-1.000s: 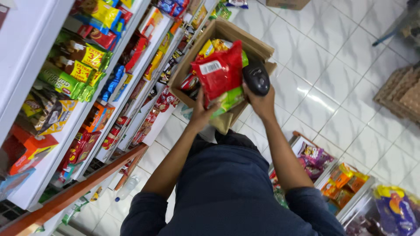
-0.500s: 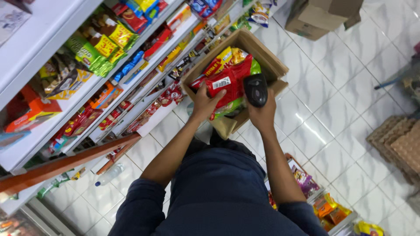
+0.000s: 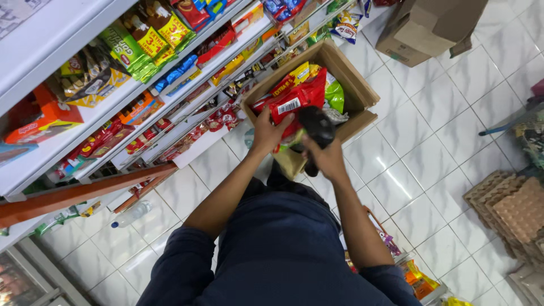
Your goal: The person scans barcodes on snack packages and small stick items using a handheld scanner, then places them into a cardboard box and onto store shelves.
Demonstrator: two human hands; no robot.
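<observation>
my left hand [image 3: 267, 131] grips the red snack bag [image 3: 296, 102], barcode end tilted toward the black scanner [image 3: 316, 129] clutched in my right hand [image 3: 326, 160], right beside it.

White tiled floor [image 3: 442, 141] beside tiered store shelves [image 3: 85, 122], seen from above. On the floor: an open cardboard box [image 3: 362, 90] filled with snack packets, set just beside the lowest shelf; a second, closed cardboard box [image 3: 425, 28] well apart from it at the upper edge; a clear plastic bottle [image 3: 131, 214] lying on its side near the shelf base; stacked egg trays [image 3: 513, 212] at the right edge. The shelves carry rows of coloured snack packets [image 3: 144, 39] and an orange carton [image 3: 42, 119].
</observation>
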